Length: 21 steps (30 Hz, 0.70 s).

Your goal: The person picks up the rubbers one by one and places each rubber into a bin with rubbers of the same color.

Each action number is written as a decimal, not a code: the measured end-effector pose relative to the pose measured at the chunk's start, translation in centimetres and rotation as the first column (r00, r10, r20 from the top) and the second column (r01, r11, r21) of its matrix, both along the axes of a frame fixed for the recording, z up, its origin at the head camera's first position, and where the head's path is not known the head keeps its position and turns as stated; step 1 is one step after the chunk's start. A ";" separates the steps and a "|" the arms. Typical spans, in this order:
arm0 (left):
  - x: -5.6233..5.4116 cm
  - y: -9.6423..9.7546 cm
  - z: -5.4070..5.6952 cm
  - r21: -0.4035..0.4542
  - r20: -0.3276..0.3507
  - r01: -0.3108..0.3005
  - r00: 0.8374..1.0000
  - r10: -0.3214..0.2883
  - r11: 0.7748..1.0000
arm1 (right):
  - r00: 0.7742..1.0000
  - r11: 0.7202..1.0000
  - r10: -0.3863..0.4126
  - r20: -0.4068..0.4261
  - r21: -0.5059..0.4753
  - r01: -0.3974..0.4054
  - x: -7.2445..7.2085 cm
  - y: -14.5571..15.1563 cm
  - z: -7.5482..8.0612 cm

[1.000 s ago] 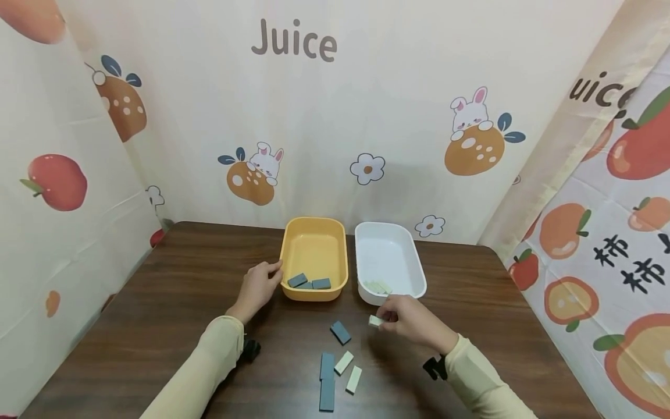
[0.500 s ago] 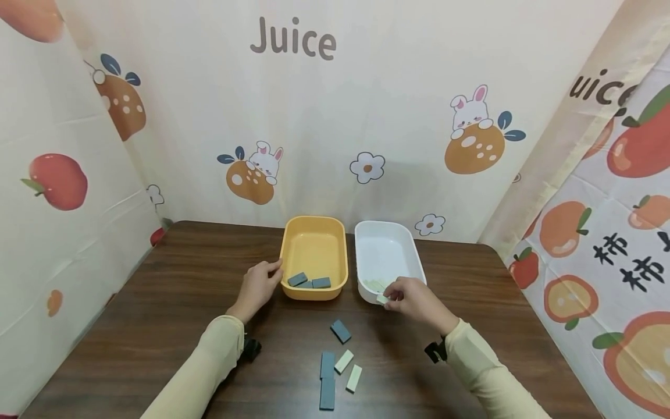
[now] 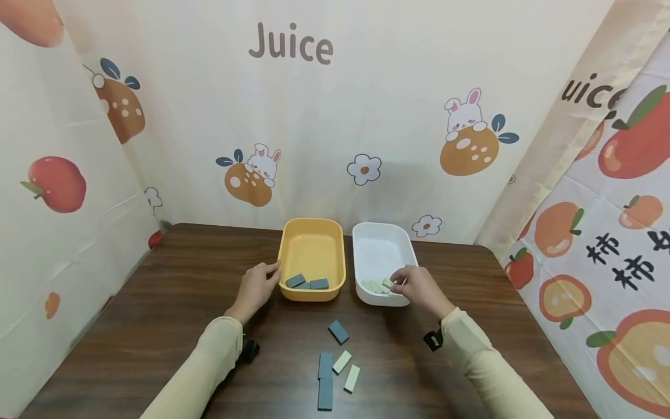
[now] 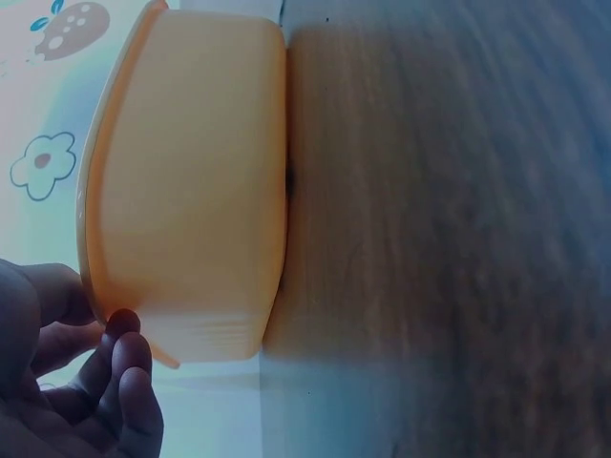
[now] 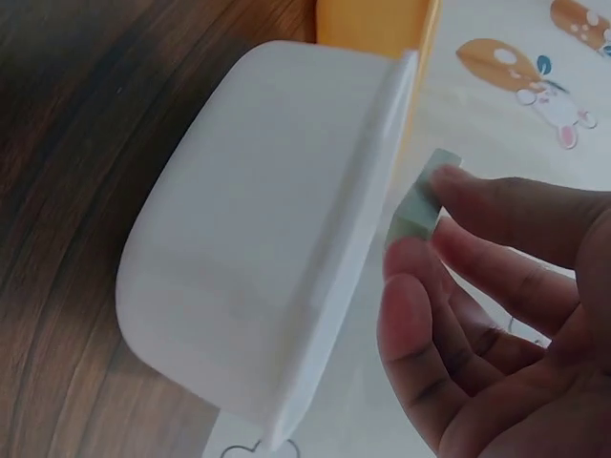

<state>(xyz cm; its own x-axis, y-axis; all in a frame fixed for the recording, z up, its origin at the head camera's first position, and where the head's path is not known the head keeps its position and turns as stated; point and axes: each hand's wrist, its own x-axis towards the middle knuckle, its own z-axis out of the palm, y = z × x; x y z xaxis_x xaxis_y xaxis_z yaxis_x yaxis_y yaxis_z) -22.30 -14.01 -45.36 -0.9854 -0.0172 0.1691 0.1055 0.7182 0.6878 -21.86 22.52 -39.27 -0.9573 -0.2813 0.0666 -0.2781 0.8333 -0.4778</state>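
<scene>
My left hand (image 3: 255, 289) pinches the left rim of the yellow bin (image 3: 313, 247), its thumb and fingers on either side of the edge in the left wrist view. Several blue-grey blocks (image 3: 319, 284) lie inside that bin. Over the near right part of the white bin (image 3: 378, 247), my right hand (image 3: 421, 289) holds a pale green block (image 5: 420, 202) between thumb and fingers. Other pale green blocks (image 3: 372, 286) lie in the white bin beneath it. In the right wrist view the held block is just above the bin's rim.
On the dark wooden table (image 3: 173, 326), a blue-grey block (image 3: 338, 332) lies in front of the bins. Nearer are two more blue-grey blocks (image 3: 325, 381) end to end, with two pale green blocks (image 3: 352, 379) beside them. A printed curtain (image 3: 314, 116) hangs behind the table.
My right hand has carried the pale green block forward from the table in front of the white bin, over its near rim. The left hand has kept its hold on the yellow bin.
</scene>
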 end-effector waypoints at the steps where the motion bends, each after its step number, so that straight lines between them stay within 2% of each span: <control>1: 0.0 0.0 0.0 0.000 0.001 0.002 1.000 -0.002 1.000 | 1.000 1.000 -0.007 0.001 0.003 0.007 -0.2 0.1 -0.1; 11: 0.0 0.0 0.0 0.011 0.015 -0.003 1.000 0.002 1.000 | 0.999 1.000 -0.016 -0.031 -0.010 0.016 -1.3 0.6 -1.2; 21: 0.0 -0.1 -0.1 0.018 0.022 -0.006 1.000 0.006 1.000 | 0.994 0.996 -0.084 0.069 -0.015 0.085 -2.6 0.5 -2.0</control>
